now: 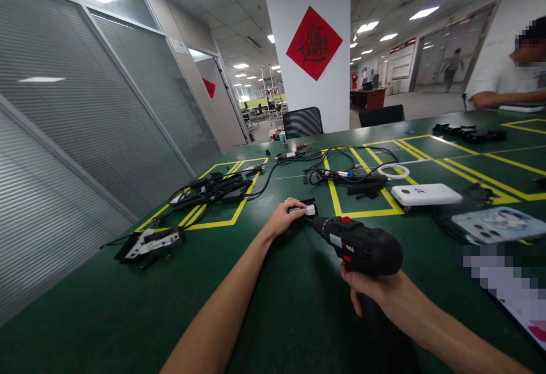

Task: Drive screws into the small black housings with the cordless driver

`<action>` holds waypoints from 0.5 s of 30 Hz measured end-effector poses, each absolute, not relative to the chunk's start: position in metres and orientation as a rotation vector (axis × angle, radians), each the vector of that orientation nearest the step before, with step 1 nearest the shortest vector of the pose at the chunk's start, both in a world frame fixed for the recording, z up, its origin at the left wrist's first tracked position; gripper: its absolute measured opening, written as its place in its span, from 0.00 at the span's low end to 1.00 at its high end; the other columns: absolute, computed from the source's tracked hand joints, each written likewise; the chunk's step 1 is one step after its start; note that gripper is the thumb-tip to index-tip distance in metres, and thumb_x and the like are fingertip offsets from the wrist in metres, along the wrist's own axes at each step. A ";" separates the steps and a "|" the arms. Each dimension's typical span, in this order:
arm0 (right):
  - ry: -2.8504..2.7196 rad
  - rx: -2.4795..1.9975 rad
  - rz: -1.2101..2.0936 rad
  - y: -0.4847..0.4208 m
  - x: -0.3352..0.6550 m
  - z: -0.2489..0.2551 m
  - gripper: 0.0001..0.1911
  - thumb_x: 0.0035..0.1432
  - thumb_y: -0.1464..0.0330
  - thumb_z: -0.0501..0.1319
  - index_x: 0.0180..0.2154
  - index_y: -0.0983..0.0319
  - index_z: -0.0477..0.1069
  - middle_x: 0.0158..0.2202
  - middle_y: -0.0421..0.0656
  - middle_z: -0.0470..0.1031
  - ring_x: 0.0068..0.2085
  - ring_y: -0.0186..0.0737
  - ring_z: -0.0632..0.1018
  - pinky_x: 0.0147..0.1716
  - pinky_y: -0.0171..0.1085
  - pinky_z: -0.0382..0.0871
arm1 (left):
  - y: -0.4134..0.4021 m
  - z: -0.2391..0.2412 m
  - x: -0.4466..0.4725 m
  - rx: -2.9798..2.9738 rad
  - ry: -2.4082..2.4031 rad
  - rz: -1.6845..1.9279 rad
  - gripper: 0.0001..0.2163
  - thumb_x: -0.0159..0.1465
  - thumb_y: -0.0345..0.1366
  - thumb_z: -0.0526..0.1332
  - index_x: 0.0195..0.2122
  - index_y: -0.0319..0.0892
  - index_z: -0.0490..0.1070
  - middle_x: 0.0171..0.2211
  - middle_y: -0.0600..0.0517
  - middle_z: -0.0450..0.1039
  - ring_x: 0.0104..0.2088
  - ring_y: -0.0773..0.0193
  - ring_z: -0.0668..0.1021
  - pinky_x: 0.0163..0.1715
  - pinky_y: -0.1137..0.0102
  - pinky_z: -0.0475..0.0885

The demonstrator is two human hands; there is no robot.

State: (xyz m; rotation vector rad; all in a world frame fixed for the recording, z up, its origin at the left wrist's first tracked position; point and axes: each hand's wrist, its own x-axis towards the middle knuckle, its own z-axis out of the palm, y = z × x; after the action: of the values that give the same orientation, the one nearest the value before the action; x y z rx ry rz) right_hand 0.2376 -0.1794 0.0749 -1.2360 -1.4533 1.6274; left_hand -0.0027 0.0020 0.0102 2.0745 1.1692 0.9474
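Observation:
My right hand (370, 284) is wrapped round the grip of a black cordless drill (360, 246) with red buttons. Its chuck points left and away, with the bit end close to a small black part (307, 202) that has a white piece (310, 210) on it. My left hand (286, 216) presses this part against the green table, its fingers closed on the near side. Whether the bit touches the part I cannot tell.
Cables and black parts (217, 186) lie to the left, and a black-and-white assembly (151, 244) nearer. To the right are a tape roll (393, 171), a white phone-shaped device (426, 194) and a phone (503, 224). A person (507, 83) sits at the far right.

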 end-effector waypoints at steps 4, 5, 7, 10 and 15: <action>-1.443 -1.212 1.641 -0.180 0.239 0.073 0.09 0.57 0.64 0.55 0.36 0.62 0.68 0.17 0.34 0.68 0.22 0.34 0.71 0.28 0.34 0.62 | 0.002 0.010 -0.002 2.078 1.171 0.949 0.13 0.58 0.42 0.59 0.39 0.42 0.74 0.41 0.48 0.71 0.44 0.59 0.72 0.48 0.65 0.64; -1.437 -1.213 1.639 -0.180 0.239 0.072 0.09 0.57 0.64 0.55 0.35 0.62 0.68 0.17 0.34 0.68 0.22 0.34 0.70 0.28 0.34 0.62 | 0.002 0.010 -0.002 2.078 1.175 0.949 0.12 0.57 0.42 0.59 0.39 0.42 0.74 0.41 0.48 0.71 0.44 0.59 0.72 0.48 0.65 0.64; -1.418 -1.198 1.640 -0.180 0.240 0.070 0.09 0.56 0.64 0.55 0.35 0.63 0.67 0.17 0.33 0.67 0.22 0.33 0.70 0.27 0.34 0.62 | 0.002 0.010 -0.002 2.077 1.183 0.948 0.13 0.57 0.42 0.59 0.39 0.42 0.75 0.41 0.49 0.71 0.43 0.59 0.72 0.48 0.65 0.65; -1.382 -1.190 1.657 -0.179 0.240 0.070 0.09 0.56 0.63 0.55 0.35 0.63 0.67 0.16 0.33 0.67 0.21 0.33 0.69 0.27 0.34 0.62 | 0.001 0.011 -0.002 2.074 1.192 0.939 0.13 0.57 0.43 0.60 0.39 0.43 0.74 0.41 0.49 0.71 0.43 0.59 0.72 0.47 0.65 0.65; -1.368 -1.254 1.653 -0.179 0.237 0.072 0.12 0.56 0.61 0.56 0.36 0.64 0.68 0.16 0.35 0.68 0.22 0.34 0.69 0.26 0.35 0.61 | 0.002 0.012 -0.002 2.079 1.180 0.929 0.13 0.56 0.44 0.60 0.39 0.43 0.74 0.41 0.49 0.71 0.43 0.59 0.72 0.48 0.64 0.64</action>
State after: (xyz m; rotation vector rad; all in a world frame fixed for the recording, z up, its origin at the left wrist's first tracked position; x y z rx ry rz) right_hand 0.2371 -0.1788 0.0717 -1.2542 -1.3676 1.6525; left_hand -0.0019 0.0016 0.0119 2.0792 1.1798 0.9291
